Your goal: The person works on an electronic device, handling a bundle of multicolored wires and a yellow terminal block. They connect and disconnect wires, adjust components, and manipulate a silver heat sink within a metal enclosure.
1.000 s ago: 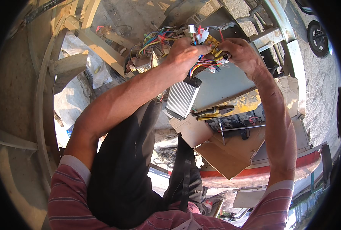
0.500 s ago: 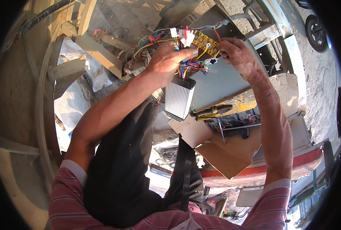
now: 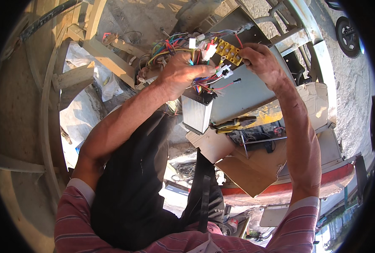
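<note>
By the grey panel's [image 3: 248,90] upper edge, left hand [image 3: 177,76] clasps wires [image 3: 209,79]; right hand [image 3: 262,65] fingertip-pinches yellow terminal block [image 3: 227,51] by its lower-right end.

The left hand [image 3: 177,76] and right hand [image 3: 263,63] were bare, as were both forearms. Beyond the elbow from each hand came a short sleeve, the left sleeve [image 3: 71,219] and right sleeve [image 3: 297,227] a dusty red with thin pale and dark stripes, each ending in a plain whitish cuff band. The shirt [image 3: 162,245] matched, with a pale collar piece [image 3: 209,246] well below the hands. Below the left hand lay black trousers [image 3: 128,189], greyer near the knee, and a narrow dark strap [image 3: 205,202].
</note>
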The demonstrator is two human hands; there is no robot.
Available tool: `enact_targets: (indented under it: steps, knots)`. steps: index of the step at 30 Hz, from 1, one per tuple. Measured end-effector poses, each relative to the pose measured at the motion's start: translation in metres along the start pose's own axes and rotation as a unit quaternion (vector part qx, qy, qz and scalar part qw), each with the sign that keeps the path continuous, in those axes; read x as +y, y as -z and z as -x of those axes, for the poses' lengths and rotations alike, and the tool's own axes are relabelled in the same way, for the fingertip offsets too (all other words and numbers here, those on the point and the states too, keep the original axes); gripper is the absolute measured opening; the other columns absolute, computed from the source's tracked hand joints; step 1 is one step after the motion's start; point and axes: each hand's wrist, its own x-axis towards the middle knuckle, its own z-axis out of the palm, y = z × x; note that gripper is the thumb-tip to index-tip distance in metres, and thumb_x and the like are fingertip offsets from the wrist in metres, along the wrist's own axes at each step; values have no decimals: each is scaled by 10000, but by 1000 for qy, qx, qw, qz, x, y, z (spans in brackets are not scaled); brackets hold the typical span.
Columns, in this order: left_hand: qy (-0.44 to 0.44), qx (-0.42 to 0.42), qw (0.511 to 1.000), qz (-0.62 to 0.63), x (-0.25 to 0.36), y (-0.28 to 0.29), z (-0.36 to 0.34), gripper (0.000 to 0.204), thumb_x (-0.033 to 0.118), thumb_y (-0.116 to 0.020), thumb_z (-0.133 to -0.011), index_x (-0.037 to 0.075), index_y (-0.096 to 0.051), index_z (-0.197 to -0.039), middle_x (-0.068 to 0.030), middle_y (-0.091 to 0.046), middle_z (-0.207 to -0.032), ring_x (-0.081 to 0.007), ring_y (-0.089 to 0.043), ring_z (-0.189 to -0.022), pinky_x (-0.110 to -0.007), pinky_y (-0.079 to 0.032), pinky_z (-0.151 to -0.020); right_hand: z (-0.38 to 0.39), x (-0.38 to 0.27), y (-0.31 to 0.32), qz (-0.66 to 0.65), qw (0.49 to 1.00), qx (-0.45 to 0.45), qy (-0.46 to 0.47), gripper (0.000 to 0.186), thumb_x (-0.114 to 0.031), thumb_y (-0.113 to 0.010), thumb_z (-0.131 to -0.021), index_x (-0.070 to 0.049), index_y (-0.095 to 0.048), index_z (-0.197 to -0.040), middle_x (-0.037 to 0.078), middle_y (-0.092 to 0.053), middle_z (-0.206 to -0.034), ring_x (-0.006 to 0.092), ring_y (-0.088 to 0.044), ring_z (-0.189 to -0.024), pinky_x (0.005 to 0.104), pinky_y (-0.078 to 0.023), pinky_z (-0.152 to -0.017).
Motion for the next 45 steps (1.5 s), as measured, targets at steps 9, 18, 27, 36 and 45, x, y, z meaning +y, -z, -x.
enact_targets:
  steps: [9,18,27,36,45]
  knots:
    - [-1,-39,998,-55,4,-19,-7,218,137,-747,-937,-5,-747,-1102,-40,-753,-942,-94,-662,-832,-287,-546,-773,-1,15,4,165,982,-21,93,245,-15,-592,-940,-46,-684,-1165,199,-664,-1246,286,-688,-1031,339,-576,-869]
    - [-156,14,977,-143,-5,-37,-23,139,81,-690,-957,2,-727,-1064,-12,-721,-894,-74,-645,-754,-290,-557,-655,-3,11,-1,104,992,-29,68,224,10,-616,-936,-47,-673,-1145,203,-668,-1213,304,-702,-1006,355,-587,-858]
    - [-152,-13,979,-138,-10,-28,-15,212,141,-660,-995,-18,-707,-1128,-32,-727,-982,-60,-630,-844,-284,-540,-760,-12,16,-2,160,975,-21,156,260,64,-706,-790,-14,-664,-1034,156,-702,-992,327,-679,-940,386,-569,-806]
    - [-159,-16,980,-122,-9,-33,-22,203,147,-666,-1007,-7,-699,-1135,-38,-725,-935,-81,-622,-823,-302,-520,-725,1,-2,-8,-141,989,-4,-35,234,-342,-628,-941,-124,-714,-927,-81,-515,-769,41,-427,-653,216,-351,-591]
    - [-90,40,987,-127,-7,-44,-28,277,112,-684,-968,-46,-658,-1194,-90,-727,-1021,-149,-698,-870,-331,-605,-763,5,-4,-10,-73,997,27,-8,421,-356,-593,-927,11,-736,-1079,61,-687,-918,150,-582,-816,301,-483,-766]
